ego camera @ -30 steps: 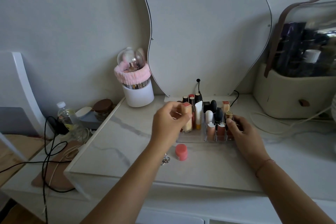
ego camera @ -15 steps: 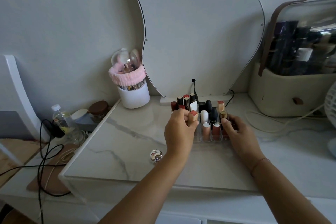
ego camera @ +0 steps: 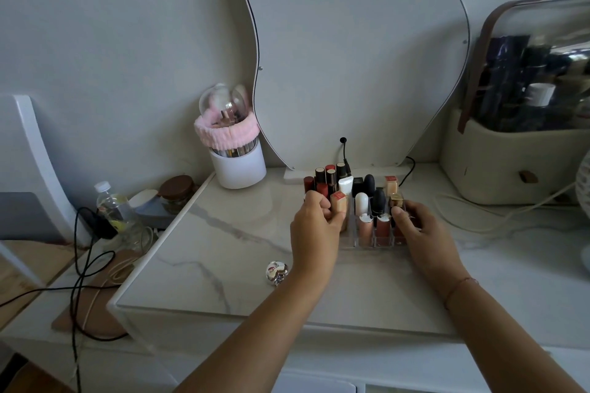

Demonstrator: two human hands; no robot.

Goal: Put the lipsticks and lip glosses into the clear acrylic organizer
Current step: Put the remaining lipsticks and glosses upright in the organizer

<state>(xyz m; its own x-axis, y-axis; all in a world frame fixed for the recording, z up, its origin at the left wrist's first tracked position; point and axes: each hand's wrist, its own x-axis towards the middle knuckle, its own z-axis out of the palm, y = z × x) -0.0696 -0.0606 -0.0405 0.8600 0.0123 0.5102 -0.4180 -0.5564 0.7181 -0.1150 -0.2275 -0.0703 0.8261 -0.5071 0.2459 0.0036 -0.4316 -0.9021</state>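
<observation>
dim, soft daylight, perhaps from the right; glare on the clear case [ego camera: 542, 51]. faint shadows under each hand on the desk [ego camera: 223, 252]. wide-angle bending at edges; mild overall softness.

Both forearms are bare with no sleeves in view, the left hand [ego camera: 314, 230] carries nothing visible at wrist or fingers, and the right hand [ego camera: 424, 234] has a thin reddish string bracelet [ego camera: 459, 289] around its wrist.
</observation>
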